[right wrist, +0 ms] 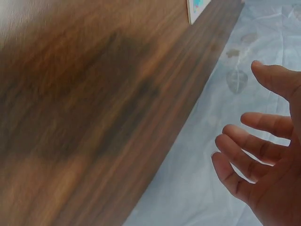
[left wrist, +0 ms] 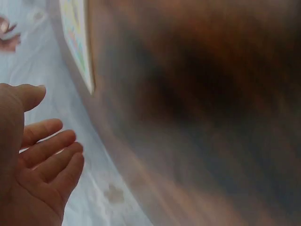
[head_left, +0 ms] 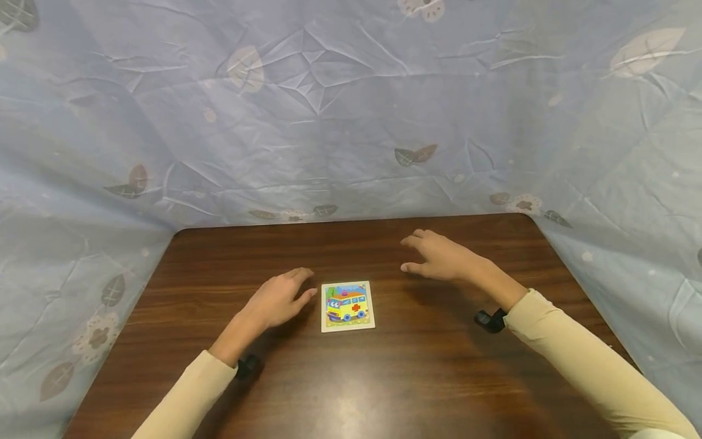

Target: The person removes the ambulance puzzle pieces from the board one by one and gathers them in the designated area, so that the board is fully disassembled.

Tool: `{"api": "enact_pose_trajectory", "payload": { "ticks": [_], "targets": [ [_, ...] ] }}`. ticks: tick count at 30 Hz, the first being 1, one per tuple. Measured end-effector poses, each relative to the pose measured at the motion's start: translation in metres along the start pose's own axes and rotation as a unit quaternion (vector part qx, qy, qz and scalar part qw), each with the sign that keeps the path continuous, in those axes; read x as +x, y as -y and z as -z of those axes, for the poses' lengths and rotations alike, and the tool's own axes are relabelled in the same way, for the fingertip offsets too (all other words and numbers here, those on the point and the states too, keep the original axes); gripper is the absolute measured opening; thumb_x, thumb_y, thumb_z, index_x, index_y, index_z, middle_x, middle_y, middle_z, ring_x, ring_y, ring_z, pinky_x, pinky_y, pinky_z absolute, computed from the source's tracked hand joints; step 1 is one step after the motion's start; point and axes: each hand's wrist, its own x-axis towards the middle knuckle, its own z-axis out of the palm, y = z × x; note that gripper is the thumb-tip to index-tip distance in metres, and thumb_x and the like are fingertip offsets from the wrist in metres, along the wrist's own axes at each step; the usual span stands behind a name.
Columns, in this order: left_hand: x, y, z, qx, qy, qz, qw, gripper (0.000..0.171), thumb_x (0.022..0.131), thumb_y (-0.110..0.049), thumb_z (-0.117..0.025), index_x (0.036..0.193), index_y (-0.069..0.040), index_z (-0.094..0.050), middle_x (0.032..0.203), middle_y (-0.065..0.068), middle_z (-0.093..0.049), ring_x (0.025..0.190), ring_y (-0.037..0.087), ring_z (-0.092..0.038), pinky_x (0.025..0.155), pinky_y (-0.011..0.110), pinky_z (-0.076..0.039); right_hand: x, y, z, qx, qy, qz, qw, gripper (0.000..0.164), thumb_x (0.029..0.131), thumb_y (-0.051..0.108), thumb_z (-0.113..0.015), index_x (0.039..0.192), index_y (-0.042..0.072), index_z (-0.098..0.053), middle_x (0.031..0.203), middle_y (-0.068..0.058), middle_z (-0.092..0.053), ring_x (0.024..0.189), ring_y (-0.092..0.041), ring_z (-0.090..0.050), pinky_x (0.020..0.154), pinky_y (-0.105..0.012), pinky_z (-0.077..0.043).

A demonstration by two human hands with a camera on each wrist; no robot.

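Observation:
A square picture puzzle (head_left: 348,306) with a pale border lies on the table, showing a yellow ambulance with a red cross. Just left of it my left hand (head_left: 280,299) hovers, thumb near the puzzle's edge and apart from it. My right hand (head_left: 439,256) is held above the table, farther off to the right and a little behind the puzzle. In the left wrist view the left fingers (left wrist: 51,155) are loosely extended and hold nothing. The right fingers (right wrist: 254,150) are spread and slightly bent, also with nothing in them.
The dark brown wooden table (head_left: 351,378) has rounded far corners. A pale blue-grey curtain (head_left: 351,134) with leaf and flower prints hangs behind it and along both sides. Each wrist wears a black camera mount, one by the left sleeve (head_left: 189,390) and one by the right sleeve (head_left: 581,353).

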Motion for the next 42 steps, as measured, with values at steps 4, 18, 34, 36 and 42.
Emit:
{"api": "enact_pose_trajectory", "payload": {
  "ticks": [4,18,34,36,42],
  "targets": [
    [-0.001,-0.013,-0.015,0.028,0.016,-0.051,0.9982,0.058,0.108,-0.037,-0.059,0.153,-0.001,-0.052,0.163,0.020,-0.048,0.151,0.037,-0.048,0.116,0.052,-0.050,0.000,0.007,-0.010,0.026,0.019,0.008,0.999,0.061,0.102,0.039,-0.070,0.145,-0.001,-0.058,0.145,-0.020,-0.061,0.130,-0.038,-0.064,0.107,-0.054,-0.056],
    [-0.011,-0.041,-0.041,0.066,0.091,-0.118,0.9867,0.075,0.111,-0.054,-0.044,0.167,-0.008,-0.026,0.175,0.018,-0.022,0.163,0.037,-0.023,0.133,0.052,-0.026,0.004,0.019,-0.042,0.066,0.033,0.029,0.997,0.049,0.101,0.033,-0.071,0.137,0.000,-0.066,0.133,-0.015,-0.068,0.118,-0.033,-0.070,0.098,-0.045,-0.062],
    [-0.004,-0.040,-0.045,0.085,0.119,-0.147,0.9783,0.073,0.112,-0.055,-0.033,0.170,-0.013,-0.016,0.178,0.013,-0.012,0.166,0.036,-0.011,0.135,0.053,-0.019,0.025,0.042,-0.067,0.063,0.029,0.043,0.997,0.038,0.097,0.028,-0.077,0.128,0.006,-0.072,0.127,-0.009,-0.071,0.114,-0.026,-0.070,0.098,-0.041,-0.061],
    [-0.001,-0.038,-0.044,0.092,0.120,-0.152,0.9767,0.071,0.113,-0.052,-0.032,0.170,-0.012,-0.017,0.178,0.013,-0.012,0.166,0.036,-0.012,0.135,0.053,-0.020,0.028,0.044,-0.070,0.067,0.025,0.046,0.996,0.038,0.096,0.026,-0.078,0.128,0.005,-0.072,0.125,-0.009,-0.071,0.113,-0.025,-0.070,0.096,-0.041,-0.062],
    [0.002,-0.036,-0.044,0.102,0.137,-0.149,0.9739,0.066,0.115,-0.049,-0.029,0.170,-0.016,-0.016,0.178,0.013,-0.010,0.166,0.034,-0.012,0.135,0.053,-0.021,0.032,0.049,-0.077,0.075,0.021,0.058,0.995,0.041,0.096,0.022,-0.079,0.130,0.002,-0.070,0.127,-0.012,-0.069,0.111,-0.026,-0.071,0.094,-0.040,-0.063]
  ]
}}
